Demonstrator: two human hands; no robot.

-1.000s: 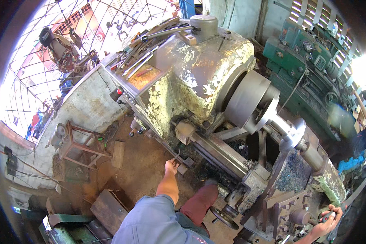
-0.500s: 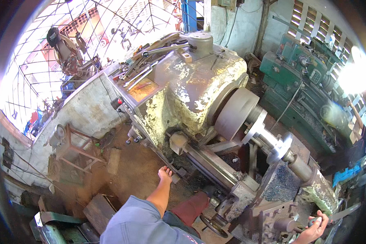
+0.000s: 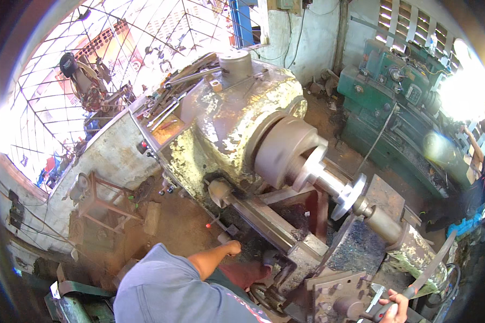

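Observation:
A large lathe fills the middle, with a worn, paint-flaked headstock (image 3: 226, 107) and a dark round chuck (image 3: 285, 148). A shiny flanged shaft (image 3: 331, 185) runs from the chuck to the tailstock (image 3: 415, 247). My left hand (image 3: 231, 248) is closed beside the near side of the bed, close to a lever with a red knob (image 3: 208, 226); what it may hold is hidden. At the lower right, my right hand (image 3: 394, 307) wraps round a dark lever handle beside the bolted tool post (image 3: 337, 299). A pale metal strip (image 3: 376, 297) lies by these fingers.
Hand tools (image 3: 167, 105) lie on top of the headstock. A green machine (image 3: 388, 102) stands at the far right, and a metal stand (image 3: 105, 202) at the left. Dark metal shavings cover a sloping plate (image 3: 355, 250). A long flat bar (image 3: 436, 264) slants by the tailstock.
My left hand has come away from the lever, back and to the right, and its fingers have curled. The right hand has moved left and slightly down. The view has shifted.

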